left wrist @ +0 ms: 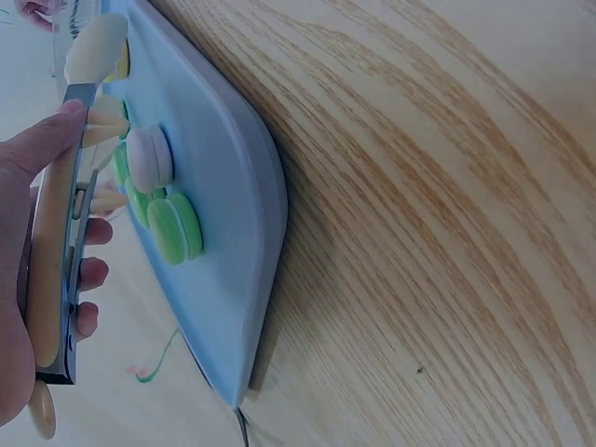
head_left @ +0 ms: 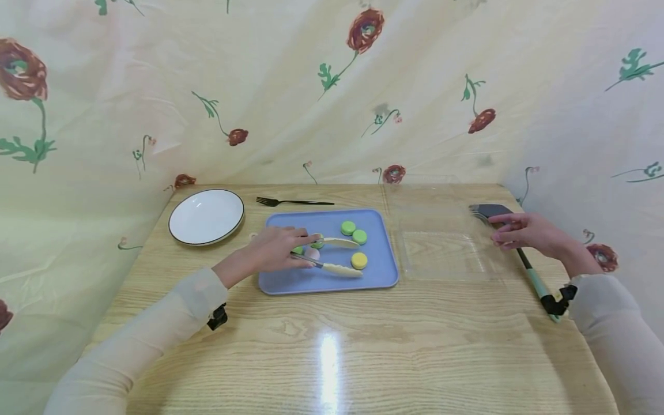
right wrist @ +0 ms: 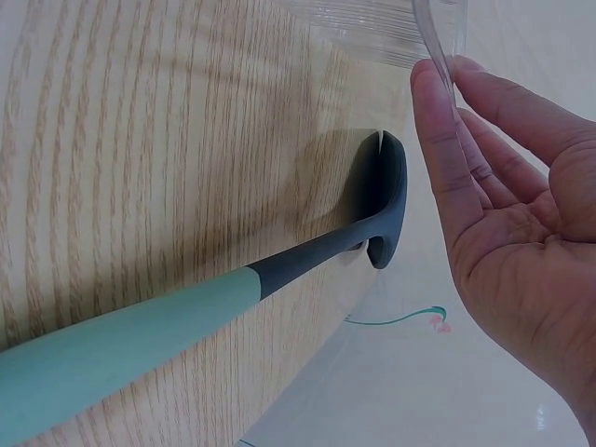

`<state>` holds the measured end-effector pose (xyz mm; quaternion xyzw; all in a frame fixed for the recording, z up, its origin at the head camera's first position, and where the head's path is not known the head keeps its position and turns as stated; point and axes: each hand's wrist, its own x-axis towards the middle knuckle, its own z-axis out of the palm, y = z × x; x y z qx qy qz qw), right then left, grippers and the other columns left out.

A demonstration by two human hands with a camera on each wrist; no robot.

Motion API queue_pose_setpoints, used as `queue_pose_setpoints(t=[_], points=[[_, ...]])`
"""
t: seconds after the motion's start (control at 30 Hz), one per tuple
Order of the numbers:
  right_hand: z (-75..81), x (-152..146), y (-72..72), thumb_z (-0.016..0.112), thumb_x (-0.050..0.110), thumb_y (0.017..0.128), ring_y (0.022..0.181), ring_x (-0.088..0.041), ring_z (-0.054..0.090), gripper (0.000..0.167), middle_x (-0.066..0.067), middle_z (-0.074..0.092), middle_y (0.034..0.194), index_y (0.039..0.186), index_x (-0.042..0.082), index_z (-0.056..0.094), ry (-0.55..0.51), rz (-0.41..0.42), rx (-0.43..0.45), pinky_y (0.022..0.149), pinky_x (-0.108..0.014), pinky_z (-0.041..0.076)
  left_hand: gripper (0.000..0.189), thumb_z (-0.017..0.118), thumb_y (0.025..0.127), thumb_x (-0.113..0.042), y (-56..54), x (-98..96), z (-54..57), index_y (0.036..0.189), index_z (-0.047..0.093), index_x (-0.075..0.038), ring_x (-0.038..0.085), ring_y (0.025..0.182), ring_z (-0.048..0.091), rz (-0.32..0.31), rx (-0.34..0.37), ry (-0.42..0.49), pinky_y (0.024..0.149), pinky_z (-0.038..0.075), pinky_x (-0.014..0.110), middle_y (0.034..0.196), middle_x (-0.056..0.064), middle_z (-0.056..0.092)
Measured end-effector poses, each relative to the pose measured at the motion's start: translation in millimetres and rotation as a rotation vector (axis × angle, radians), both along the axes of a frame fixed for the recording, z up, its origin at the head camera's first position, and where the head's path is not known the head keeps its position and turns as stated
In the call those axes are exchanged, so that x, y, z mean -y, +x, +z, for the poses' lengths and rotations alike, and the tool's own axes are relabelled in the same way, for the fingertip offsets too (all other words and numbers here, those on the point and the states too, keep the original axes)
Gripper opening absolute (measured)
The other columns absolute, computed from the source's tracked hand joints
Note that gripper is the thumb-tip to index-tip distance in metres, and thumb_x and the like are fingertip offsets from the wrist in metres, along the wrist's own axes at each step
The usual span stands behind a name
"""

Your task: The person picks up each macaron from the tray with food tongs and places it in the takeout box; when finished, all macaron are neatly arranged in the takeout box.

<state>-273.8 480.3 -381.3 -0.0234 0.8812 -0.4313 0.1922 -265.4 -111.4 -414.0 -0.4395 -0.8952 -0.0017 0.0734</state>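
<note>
My left hand (head_left: pixel 277 248) grips a pair of tongs (head_left: pixel 339 270) with cream tips, over a blue tray (head_left: pixel 332 282). Its arms are spread, and a yellow macaron (head_left: pixel 359 260) shows between the tip ends. Two green macarons (head_left: pixel 348 227) are grouped beyond them. Nearer the hand lie a pale macaron (left wrist: pixel 149 158) and more green macarons (left wrist: pixel 174 229), partly hidden by hand and tongs in the head view. With thumb and fingers, my right hand (head_left: pixel 526 233) pinches a thin clear plastic edge (right wrist: pixel 431 37) at the right side of a clear container (head_left: pixel 446 253).
A spatula (right wrist: pixel 317 256) with black head and mint handle lies beneath my right hand, along the table's right side. At the back left stands a white, dark-rimmed plate (head_left: pixel 206 216). A black fork (head_left: pixel 295 202) lies behind the tray. Flowered cloth (head_left: pixel 290 86) hangs behind the table.
</note>
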Motion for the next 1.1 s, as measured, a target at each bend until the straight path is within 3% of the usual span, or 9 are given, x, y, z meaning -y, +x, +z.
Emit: queue_pose_setpoints(t=[0.6,0.97,1.1], points=[[-0.9,-1.9,-1.0,0.063,0.013,0.102,0.093,-0.018,0.074,0.062,-0.001,0.073,0.104,0.152,-0.008,0.032,0.009,0.006,0.012,0.083,-0.036,0.061,0.056,0.061,0.096,-0.057,-0.3,-4.2,6.4,0.141,0.063,-0.023,0.012,0.074,0.056,0.005,0.013,-0.022,0.050,0.029,0.022,0.105,-0.005,0.067],[-1.1,-3.1,-1.1,0.064,0.010,0.101,0.091,-0.018,0.074,0.047,-0.001,0.075,0.102,0.144,0.005,0.046,-0.037,0.020,-0.001,0.081,-0.036,0.061,0.051,0.061,0.097,-0.053,-0.1,-7.0,9.5,0.139,0.066,-0.024,0.010,0.066,0.051,0.005,0.015,-0.017,0.048,0.023,0.022,0.102,-0.004,0.067],[-2.1,-3.8,-1.3,0.064,0.010,0.101,0.091,-0.018,0.074,0.049,-0.001,0.075,0.102,0.145,0.001,0.043,-0.030,0.011,0.000,0.081,-0.035,0.061,0.051,0.061,0.097,-0.053,0.0,-7.0,8.9,0.139,0.066,-0.024,0.009,0.067,0.051,0.003,0.016,-0.019,0.048,0.024,0.021,0.101,-0.005,0.067]])
